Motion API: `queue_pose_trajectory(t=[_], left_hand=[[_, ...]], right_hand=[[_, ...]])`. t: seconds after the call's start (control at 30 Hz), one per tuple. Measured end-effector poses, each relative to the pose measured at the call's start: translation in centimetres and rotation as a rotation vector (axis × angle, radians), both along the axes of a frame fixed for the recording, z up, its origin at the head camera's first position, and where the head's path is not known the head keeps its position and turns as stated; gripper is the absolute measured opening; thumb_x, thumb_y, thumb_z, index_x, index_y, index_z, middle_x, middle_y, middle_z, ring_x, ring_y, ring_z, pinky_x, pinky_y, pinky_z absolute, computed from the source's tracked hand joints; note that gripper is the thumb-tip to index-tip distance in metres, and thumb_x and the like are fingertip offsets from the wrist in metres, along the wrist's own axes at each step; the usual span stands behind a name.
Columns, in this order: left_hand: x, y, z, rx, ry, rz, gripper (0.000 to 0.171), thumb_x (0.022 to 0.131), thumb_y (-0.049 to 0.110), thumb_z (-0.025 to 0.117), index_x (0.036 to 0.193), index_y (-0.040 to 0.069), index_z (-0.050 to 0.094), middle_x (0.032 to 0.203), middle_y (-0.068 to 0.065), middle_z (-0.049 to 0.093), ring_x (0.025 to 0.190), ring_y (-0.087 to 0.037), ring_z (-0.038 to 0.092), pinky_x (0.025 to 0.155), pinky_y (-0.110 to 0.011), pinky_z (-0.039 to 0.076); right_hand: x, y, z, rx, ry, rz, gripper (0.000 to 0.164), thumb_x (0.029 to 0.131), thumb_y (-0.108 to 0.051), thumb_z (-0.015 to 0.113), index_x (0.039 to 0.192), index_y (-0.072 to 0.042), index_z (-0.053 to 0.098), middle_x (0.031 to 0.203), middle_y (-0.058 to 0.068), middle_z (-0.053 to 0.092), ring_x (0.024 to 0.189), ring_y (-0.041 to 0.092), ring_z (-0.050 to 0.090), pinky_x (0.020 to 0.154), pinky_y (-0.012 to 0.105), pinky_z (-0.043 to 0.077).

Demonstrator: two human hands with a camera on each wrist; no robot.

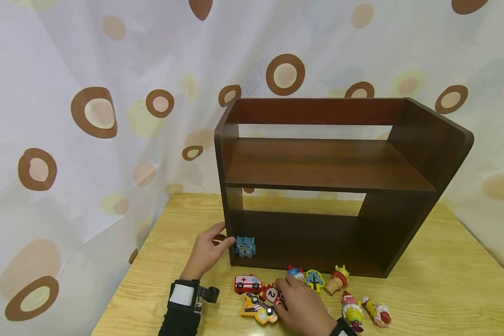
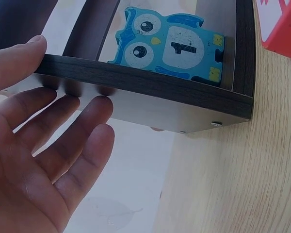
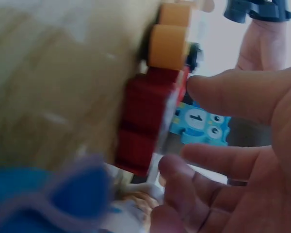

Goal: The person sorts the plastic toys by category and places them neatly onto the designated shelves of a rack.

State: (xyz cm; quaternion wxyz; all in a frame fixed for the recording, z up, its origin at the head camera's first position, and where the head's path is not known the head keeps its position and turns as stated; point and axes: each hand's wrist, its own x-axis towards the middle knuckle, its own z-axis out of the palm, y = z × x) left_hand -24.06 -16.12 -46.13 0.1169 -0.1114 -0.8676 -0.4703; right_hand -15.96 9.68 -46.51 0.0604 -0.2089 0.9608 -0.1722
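Observation:
A dark brown wooden shelf [image 1: 332,163] stands on the table. My left hand [image 1: 207,252] holds its left side panel, fingers against the outer face and thumb over the front edge. Just inside that panel, on the bottom board, a blue owl toy [image 2: 160,46] marked 1 stands upright. My right hand [image 1: 302,303] is at a red toy [image 1: 271,295] marked 2, in front of the shelf. In the right wrist view its thumb and fingers are spread at the red toy's near side. Whether they touch it is unclear.
Beside the red toy lie a red-and-white ambulance [image 1: 248,283] and a yellow-orange vehicle toy [image 1: 258,309]. A tree toy [image 1: 314,280] and several figurines, including a pink-hatted one [image 1: 352,311], lie to the right. A dotted white cloth [image 1: 143,60] hangs behind the table [image 1: 437,261].

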Motion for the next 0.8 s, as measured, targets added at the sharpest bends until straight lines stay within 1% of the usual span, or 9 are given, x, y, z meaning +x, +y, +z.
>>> queue_pose_trajectory(t=[0.13,0.2,0.27,0.4,0.53,0.63,0.73,0.8], left_hand=[[-0.06,0.12,0.21,-0.002,0.001,-0.003,0.051,0.092,0.02,0.071,0.139,0.007,0.058,0.138,-0.015,0.062,0.103,-0.028,0.07,0.087,-0.043,0.06],[-0.04,0.19,0.28,-0.003,0.0,-0.002,0.051,0.092,0.019,0.071,0.139,0.007,0.058,0.138,-0.015,0.062,0.103,-0.028,0.069,0.087,-0.043,0.06],[-0.02,0.28,0.3,-0.002,0.0,0.0,0.05,0.092,0.019,0.07,0.139,0.007,0.058,0.138,-0.016,0.062,0.103,-0.029,0.069,0.087,-0.043,0.06],[-0.02,0.44,0.34,0.005,-0.001,-0.002,0.051,0.092,0.019,0.07,0.139,0.007,0.057,0.138,-0.016,0.062,0.102,-0.029,0.069,0.086,-0.042,0.06],[-0.13,0.47,0.27,0.003,0.003,-0.001,0.05,0.092,0.02,0.07,0.139,0.007,0.057,0.138,-0.015,0.061,0.102,-0.029,0.069,0.086,-0.041,0.06],[-0.12,0.4,0.19,0.001,0.004,0.004,0.05,0.092,0.02,0.07,0.139,0.007,0.057,0.138,-0.015,0.061,0.102,-0.028,0.069,0.086,-0.04,0.06],[-0.02,0.29,0.16,0.002,0.002,0.01,0.05,0.092,0.019,0.07,0.139,0.007,0.058,0.138,-0.015,0.062,0.102,-0.028,0.069,0.086,-0.04,0.06],[0.06,0.25,0.21,0.006,0.002,0.011,0.05,0.092,0.019,0.071,0.139,0.008,0.058,0.138,-0.015,0.062,0.102,-0.027,0.069,0.086,-0.04,0.06]], right_hand=[[0.0,-0.31,-0.38,0.042,-0.039,-0.075,0.05,0.083,-0.033,0.077,0.12,-0.002,0.065,0.108,0.01,0.06,0.091,0.023,0.06,0.074,0.047,0.056],[0.09,-0.43,-0.4,0.062,-0.052,-0.113,0.05,0.082,-0.034,0.078,0.117,0.0,0.066,0.11,0.012,0.06,0.095,0.026,0.061,0.075,0.05,0.057],[0.2,-0.51,-0.37,0.085,-0.065,-0.15,0.048,0.081,-0.037,0.079,0.11,0.0,0.068,0.11,0.013,0.059,0.096,0.028,0.061,0.075,0.051,0.057],[0.31,-0.62,-0.39,0.126,-0.077,-0.178,0.044,0.081,-0.039,0.079,0.101,-0.001,0.068,0.104,0.012,0.058,0.091,0.028,0.059,0.071,0.05,0.056],[0.31,-0.7,-0.39,0.105,-0.091,-0.188,0.05,0.08,-0.039,0.08,0.108,0.0,0.065,0.108,0.013,0.061,0.098,0.03,0.061,0.079,0.052,0.056],[0.35,-0.77,-0.43,0.06,-0.115,-0.193,0.053,0.078,-0.037,0.082,0.111,-0.002,0.059,0.104,0.013,0.064,0.094,0.03,0.063,0.076,0.051,0.056],[0.39,-0.84,-0.54,0.014,-0.141,-0.187,0.05,0.077,-0.033,0.083,0.107,-0.007,0.054,0.092,0.009,0.064,0.082,0.026,0.063,0.065,0.045,0.053],[0.4,-0.9,-0.53,-0.011,-0.15,-0.181,0.049,0.077,-0.03,0.084,0.106,-0.009,0.052,0.086,0.007,0.064,0.076,0.023,0.063,0.061,0.042,0.052]])
